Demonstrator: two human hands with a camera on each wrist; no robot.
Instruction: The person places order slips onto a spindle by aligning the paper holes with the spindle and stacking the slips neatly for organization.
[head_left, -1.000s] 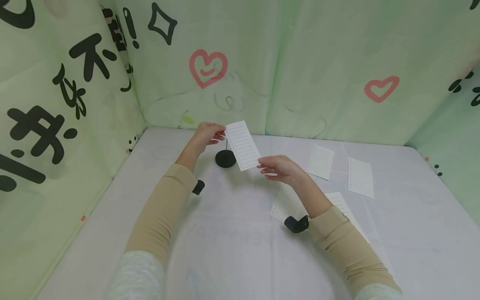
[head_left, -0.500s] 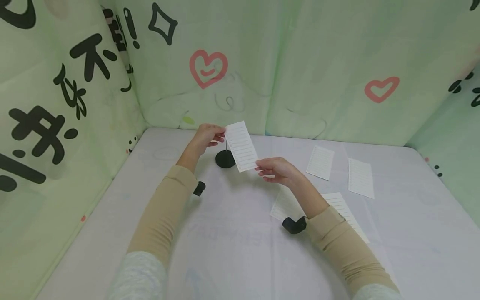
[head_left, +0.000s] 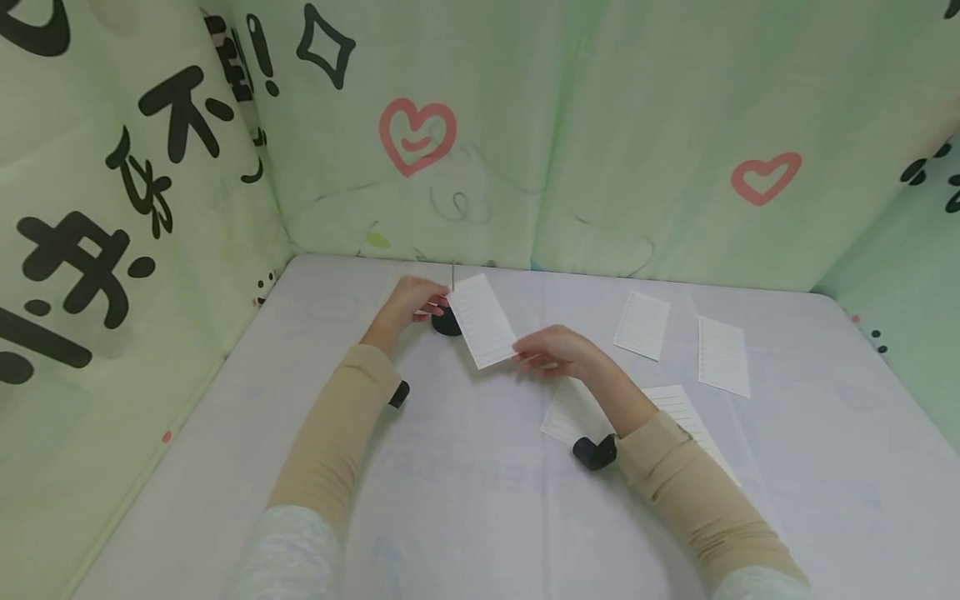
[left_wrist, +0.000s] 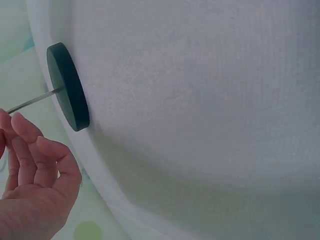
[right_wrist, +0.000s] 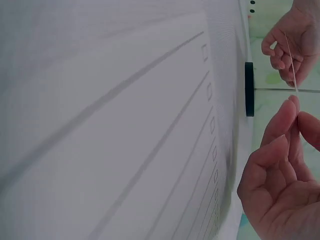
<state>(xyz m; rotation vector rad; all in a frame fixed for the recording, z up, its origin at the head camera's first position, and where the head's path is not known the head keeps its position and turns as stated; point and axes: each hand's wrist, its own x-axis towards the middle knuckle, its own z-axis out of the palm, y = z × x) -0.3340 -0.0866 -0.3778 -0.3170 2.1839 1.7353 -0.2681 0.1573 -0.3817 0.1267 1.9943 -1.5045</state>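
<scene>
I am seeing the left hand [head_left: 411,300] pinching the card [head_left: 482,323] by its upper left corner and the right hand [head_left: 558,347] pinching it at the lower right, so the card is slanting near the middle of the head view. Behind it, the stand [head_left: 444,325] is resting on the counter [head_left: 450,517], its thin rod [head_left: 453,273] rising. In the right wrist view, the card is showing edge-on at upper right. Two other cards [head_left: 642,325] are lying at centre right of the head view, and the right arm [head_left: 701,492] is partly covering ruled paper [head_left: 684,412] below them.
</scene>
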